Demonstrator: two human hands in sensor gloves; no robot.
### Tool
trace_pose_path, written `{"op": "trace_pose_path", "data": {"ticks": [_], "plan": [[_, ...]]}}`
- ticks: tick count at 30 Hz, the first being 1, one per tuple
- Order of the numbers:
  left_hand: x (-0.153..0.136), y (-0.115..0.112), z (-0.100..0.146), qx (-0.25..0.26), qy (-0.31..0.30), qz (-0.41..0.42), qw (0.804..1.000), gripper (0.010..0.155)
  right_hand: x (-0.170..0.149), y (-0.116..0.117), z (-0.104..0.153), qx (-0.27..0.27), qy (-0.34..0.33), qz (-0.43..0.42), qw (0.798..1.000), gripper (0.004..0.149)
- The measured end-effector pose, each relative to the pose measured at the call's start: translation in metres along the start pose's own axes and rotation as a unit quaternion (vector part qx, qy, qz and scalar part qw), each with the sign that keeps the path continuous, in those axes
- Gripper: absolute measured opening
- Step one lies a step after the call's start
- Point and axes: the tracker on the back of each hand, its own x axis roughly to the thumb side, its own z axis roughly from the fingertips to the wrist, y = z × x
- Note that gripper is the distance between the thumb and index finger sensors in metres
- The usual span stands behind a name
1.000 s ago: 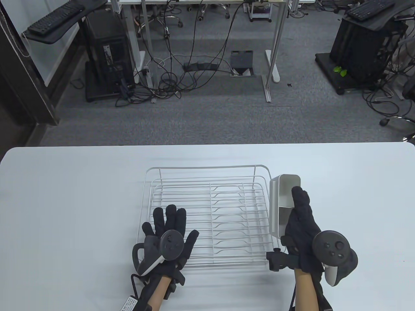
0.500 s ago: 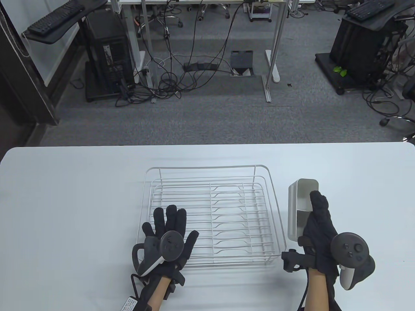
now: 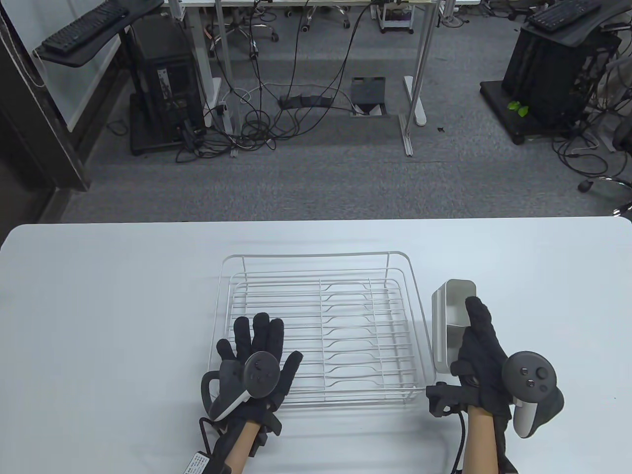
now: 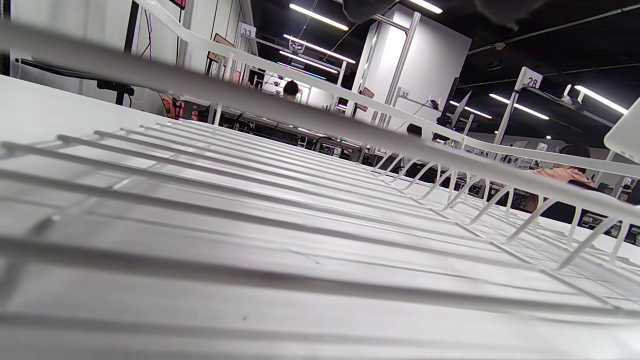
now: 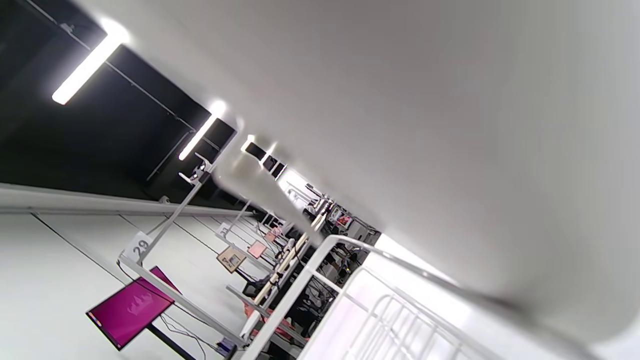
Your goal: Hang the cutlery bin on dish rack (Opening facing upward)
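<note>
The white wire dish rack point(image 3: 321, 331) stands in the middle of the table. My right hand point(image 3: 480, 345) grips the light grey cutlery bin point(image 3: 447, 321) by its near end, thumb lying along the rim. The bin's opening faces up and shows a divider. It is held just right of the rack's right rail; I cannot tell if they touch. My left hand point(image 3: 256, 345) rests flat on the rack's front left corner with fingers spread, holding nothing. In the right wrist view the bin wall point(image 5: 450, 125) fills most of the frame above the rack rim point(image 5: 320, 280).
The white table point(image 3: 98, 321) extends left and right of the rack. The left wrist view looks low across the rack wires point(image 4: 300, 210), with a corner of the bin point(image 4: 627, 132) at the right edge. Desks and cables lie on the floor beyond.
My right hand carried the bin away from the rack's right rail to the right, then back a little to the left and lower. The left hand has not moved.
</note>
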Motion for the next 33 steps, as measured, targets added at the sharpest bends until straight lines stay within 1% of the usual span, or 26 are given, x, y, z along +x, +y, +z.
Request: {"op": "trace_pose_path", "data": {"ticks": [6,11,16,20,26,33], "plan": [[0.0,0.0,0.0,0.0,0.0,0.0,1.0,0.073,-0.003,0.012,-0.001,0.021,-0.001,0.041,0.999,0.047],[0.0,0.0,0.0,0.001,0.0,0.0,1.0,0.073,-0.009,0.016,-0.002,0.029,0.009,0.046,0.998,0.047],[0.0,0.0,0.0,0.001,0.0,-0.001,1.0,0.073,-0.018,0.02,-0.004,0.053,0.029,0.056,0.997,0.047],[0.0,0.0,0.0,0.001,0.0,-0.001,1.0,0.073,-0.023,0.023,-0.005,0.061,0.038,0.06,0.996,0.047],[0.0,0.0,0.0,0.002,0.001,0.0,1.0,0.073,-0.033,0.023,-0.006,0.072,0.059,0.043,0.995,0.047],[0.0,0.0,0.0,0.003,0.001,0.0,1.0,0.073,-0.038,0.024,-0.007,0.077,0.063,0.029,0.995,0.047]]}}
